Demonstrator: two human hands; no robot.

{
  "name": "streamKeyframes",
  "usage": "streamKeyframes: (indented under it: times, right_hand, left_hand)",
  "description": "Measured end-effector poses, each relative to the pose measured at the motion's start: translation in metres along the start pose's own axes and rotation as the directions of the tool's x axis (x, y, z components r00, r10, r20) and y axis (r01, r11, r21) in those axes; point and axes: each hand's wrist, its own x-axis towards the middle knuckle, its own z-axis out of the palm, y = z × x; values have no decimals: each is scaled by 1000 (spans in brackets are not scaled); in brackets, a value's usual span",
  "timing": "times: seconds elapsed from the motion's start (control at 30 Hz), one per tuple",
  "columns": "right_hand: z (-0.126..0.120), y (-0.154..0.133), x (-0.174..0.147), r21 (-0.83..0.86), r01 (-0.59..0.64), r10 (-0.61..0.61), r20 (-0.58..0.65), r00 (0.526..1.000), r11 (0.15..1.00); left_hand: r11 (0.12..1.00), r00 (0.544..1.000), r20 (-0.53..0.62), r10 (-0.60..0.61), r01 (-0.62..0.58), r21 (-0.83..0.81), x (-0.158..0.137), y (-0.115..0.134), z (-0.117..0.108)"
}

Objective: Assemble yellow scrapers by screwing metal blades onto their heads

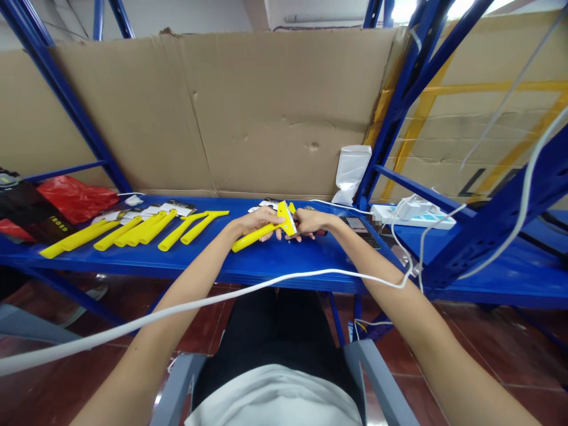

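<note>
Head view — left hand [256, 221] holds yellow scraper [268, 229]; red bag [77, 199] — contents hidden.

White ceiling lights [403, 10]: glaring above blue metal shelf's [257, 261] far edge, rightward
Red tiled floor [510, 349]: dimmer
Frame edges: stretched

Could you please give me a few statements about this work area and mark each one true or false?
1. The left hand holds a yellow tool. True.
2. The right hand rests on the red bag. False: it is at the head of the yellow tool; the red bag lies at the far left.
3. More yellow handles lie to the left of both hands. True.
4. The white power strip is left of the hands. False: it is to their right.
5. Cardboard stands behind the blue shelf. True.
</note>
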Motion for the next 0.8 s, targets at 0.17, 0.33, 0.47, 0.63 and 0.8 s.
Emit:
streamKeyframes:
  times: [0.17,0.33,0.47,0.63,0.8]
  right_hand:
    - [0,-3,-1,-16,-24,25,57,998,1000]
    - [1,-5,-2,-27,-37,38,63,997,999]
    - [2,-8,-3,-36,-40,42,51,998,999]
    - [4,-14,-6,-60,-55,57,29,998,997]
    - [6,-14,-5,-50,-77,76,-12,997,996]
  left_hand:
    - [1000,1000,21,8,-9,24,-1,0,2]
    - [997,999,48,7,-11,75,-2,3,5]
    - [996,999,54,6,-11,86,-2,3,7]
    - [997,999,44,14,-17,72,-4,4,8]
    - [998,1000,8,-15,15,61,-4,5,9]
